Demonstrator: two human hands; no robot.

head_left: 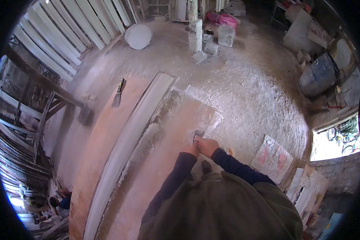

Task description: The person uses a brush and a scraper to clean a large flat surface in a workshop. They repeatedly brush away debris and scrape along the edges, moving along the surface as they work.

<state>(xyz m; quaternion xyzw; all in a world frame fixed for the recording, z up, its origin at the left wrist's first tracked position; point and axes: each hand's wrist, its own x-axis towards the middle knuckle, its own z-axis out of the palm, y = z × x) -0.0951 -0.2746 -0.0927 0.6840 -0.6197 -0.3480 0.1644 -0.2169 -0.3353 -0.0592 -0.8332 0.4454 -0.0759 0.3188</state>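
Close together over the orange-brown work board [142, 182], my left hand [191, 149] and my right hand [207, 147] are both closed on a small dark flat tool [198, 133]. Its blade and grip are mostly hidden, so its exact kind is unclear. White plaster smears [217, 120] ring the board's far right end. Left of my hands runs a long pale moulding strip [122, 150], with ragged white plaster along its right side. Beyond the strip lies a putty knife [118, 94] with a black and yellow handle, touched by neither hand.
Long white mouldings [56, 34] lean on a rack at the far left. A round white lid-like disc [139, 36] and white-crusted blocks [226, 36] are on the floor ahead. To the right are a blue barrel [318, 75] and a stained board [271, 158]. Another person's sleeve [65, 201] shows lower left.
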